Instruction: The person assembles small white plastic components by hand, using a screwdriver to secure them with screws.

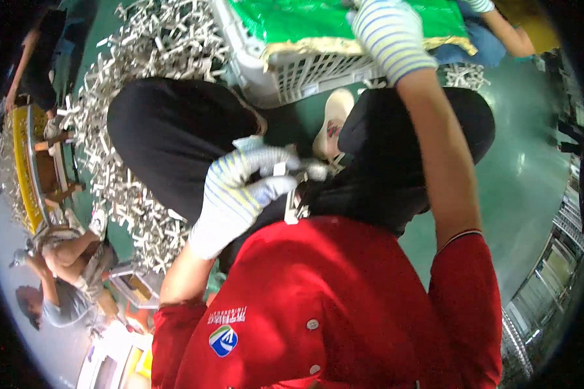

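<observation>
My left hand (pixel 237 194), in a white glove with yellow and blue stripes, is over my lap. Its thumb and fingers pinch a small pale branched part (pixel 294 209), one end of which hangs down near my red shirt. At the top edge, over the green sheet (pixel 298 19), is my right hand (pixel 392 35) in a matching striped glove. Its fingers are curled round something small and dark, mostly cut off by the frame. The green sheet, with a frayed tan edge, covers a white plastic crate (pixel 266 87) in front of my knees.
A large heap of similar pale parts (pixel 136 207) spreads over the green floor to my left. Other people sit or stand at the far left, beside a yellow-edged bin (pixel 29 172). Another person's arm (pixel 506 32) shows at top right. Racks (pixel 545 285) line the right.
</observation>
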`<state>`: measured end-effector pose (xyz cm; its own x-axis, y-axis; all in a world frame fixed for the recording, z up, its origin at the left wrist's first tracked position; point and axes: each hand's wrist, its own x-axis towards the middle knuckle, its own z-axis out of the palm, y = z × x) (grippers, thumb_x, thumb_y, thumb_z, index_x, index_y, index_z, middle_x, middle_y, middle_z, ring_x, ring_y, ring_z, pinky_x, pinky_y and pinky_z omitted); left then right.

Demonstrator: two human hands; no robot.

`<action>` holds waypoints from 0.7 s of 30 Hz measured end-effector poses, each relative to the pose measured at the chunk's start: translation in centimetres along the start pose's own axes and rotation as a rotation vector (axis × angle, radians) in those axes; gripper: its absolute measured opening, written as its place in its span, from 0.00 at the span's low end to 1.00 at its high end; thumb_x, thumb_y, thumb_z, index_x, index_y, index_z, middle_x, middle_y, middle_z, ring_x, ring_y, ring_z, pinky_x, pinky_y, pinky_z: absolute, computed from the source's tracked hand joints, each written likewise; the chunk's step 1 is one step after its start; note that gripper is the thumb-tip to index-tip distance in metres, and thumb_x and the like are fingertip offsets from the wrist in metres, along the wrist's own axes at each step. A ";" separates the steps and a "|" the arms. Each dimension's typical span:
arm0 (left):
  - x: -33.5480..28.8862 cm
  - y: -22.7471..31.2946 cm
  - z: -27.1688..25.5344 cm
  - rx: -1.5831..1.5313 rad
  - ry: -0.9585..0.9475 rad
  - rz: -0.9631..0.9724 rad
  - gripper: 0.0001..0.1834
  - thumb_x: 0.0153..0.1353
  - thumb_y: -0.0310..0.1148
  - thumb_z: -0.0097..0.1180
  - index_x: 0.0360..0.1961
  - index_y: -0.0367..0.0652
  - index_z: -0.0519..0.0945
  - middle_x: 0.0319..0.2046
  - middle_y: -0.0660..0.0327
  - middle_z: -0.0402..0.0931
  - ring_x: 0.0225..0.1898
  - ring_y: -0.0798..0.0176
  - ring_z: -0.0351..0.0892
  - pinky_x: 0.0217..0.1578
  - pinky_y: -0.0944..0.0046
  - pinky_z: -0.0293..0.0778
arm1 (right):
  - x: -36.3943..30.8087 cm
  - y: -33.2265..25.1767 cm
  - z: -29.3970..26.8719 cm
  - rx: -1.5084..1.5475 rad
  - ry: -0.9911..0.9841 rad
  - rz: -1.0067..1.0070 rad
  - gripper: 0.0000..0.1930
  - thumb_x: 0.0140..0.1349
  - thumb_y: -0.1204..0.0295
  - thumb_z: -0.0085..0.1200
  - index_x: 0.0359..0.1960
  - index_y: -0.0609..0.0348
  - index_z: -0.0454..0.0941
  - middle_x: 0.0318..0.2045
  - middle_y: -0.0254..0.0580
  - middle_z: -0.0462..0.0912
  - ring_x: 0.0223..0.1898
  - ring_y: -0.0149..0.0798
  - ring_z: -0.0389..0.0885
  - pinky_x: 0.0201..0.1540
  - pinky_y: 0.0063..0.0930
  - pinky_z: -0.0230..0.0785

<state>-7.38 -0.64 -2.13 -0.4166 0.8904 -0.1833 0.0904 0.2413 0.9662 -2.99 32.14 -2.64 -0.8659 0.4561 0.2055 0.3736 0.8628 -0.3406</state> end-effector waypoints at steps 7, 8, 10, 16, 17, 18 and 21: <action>-0.4 1.7 0.5 -0.216 0.011 -0.173 0.10 0.64 0.30 0.69 0.43 0.37 0.85 0.33 0.63 0.84 0.36 0.73 0.81 0.39 0.70 0.77 | 0.6 -0.7 0.2 -0.422 0.036 0.067 0.11 0.65 0.69 0.50 0.34 0.55 0.87 0.32 0.54 0.87 0.38 0.54 0.87 0.45 0.48 0.78; -0.7 2.1 0.6 -0.293 0.015 -0.190 0.10 0.65 0.29 0.68 0.44 0.35 0.85 0.34 0.64 0.85 0.36 0.75 0.82 0.39 0.72 0.78 | 0.8 -0.9 0.2 -0.420 0.017 0.075 0.12 0.65 0.69 0.50 0.34 0.55 0.87 0.33 0.54 0.87 0.38 0.54 0.87 0.45 0.48 0.79; -1.1 1.7 0.7 -0.205 0.052 -0.141 0.13 0.64 0.32 0.68 0.47 0.36 0.86 0.35 0.64 0.85 0.35 0.74 0.81 0.39 0.71 0.78 | 1.1 -0.8 0.5 -0.448 0.050 0.053 0.13 0.66 0.69 0.49 0.36 0.55 0.88 0.34 0.54 0.88 0.38 0.54 0.88 0.45 0.47 0.80; -2.5 1.9 0.8 -0.173 0.077 -0.155 0.13 0.61 0.24 0.69 0.48 0.37 0.86 0.37 0.63 0.87 0.39 0.73 0.83 0.44 0.70 0.79 | -0.2 -2.9 -1.3 -0.434 0.042 0.086 0.11 0.65 0.66 0.54 0.37 0.58 0.87 0.36 0.56 0.88 0.40 0.54 0.88 0.46 0.47 0.79; -2.7 1.9 0.7 -0.189 0.090 -0.161 0.13 0.60 0.23 0.70 0.46 0.37 0.87 0.37 0.64 0.87 0.39 0.73 0.83 0.44 0.70 0.78 | -1.0 -3.7 -2.2 -0.373 0.090 0.067 0.11 0.64 0.65 0.56 0.38 0.58 0.86 0.37 0.56 0.88 0.40 0.53 0.87 0.46 0.47 0.78; -2.7 2.0 0.7 -0.188 0.083 -0.158 0.13 0.60 0.23 0.70 0.46 0.37 0.87 0.37 0.64 0.87 0.39 0.73 0.83 0.44 0.70 0.78 | -1.6 -3.8 -3.1 -0.280 0.118 0.060 0.12 0.63 0.63 0.59 0.39 0.59 0.85 0.37 0.55 0.87 0.40 0.53 0.87 0.46 0.46 0.77; -2.9 1.9 0.1 -0.154 0.080 -0.143 0.12 0.57 0.23 0.71 0.44 0.36 0.87 0.37 0.64 0.87 0.39 0.72 0.83 0.45 0.70 0.78 | -5.6 -7.0 -6.9 0.149 0.126 0.056 0.12 0.64 0.63 0.59 0.41 0.59 0.85 0.37 0.54 0.87 0.41 0.54 0.86 0.46 0.45 0.77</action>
<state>-5.91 -2.70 0.19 -0.4862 0.8166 -0.3111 -0.1115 0.2952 0.9489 1.57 24.99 4.95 -0.7932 0.5341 0.2926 0.3585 0.7979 -0.4846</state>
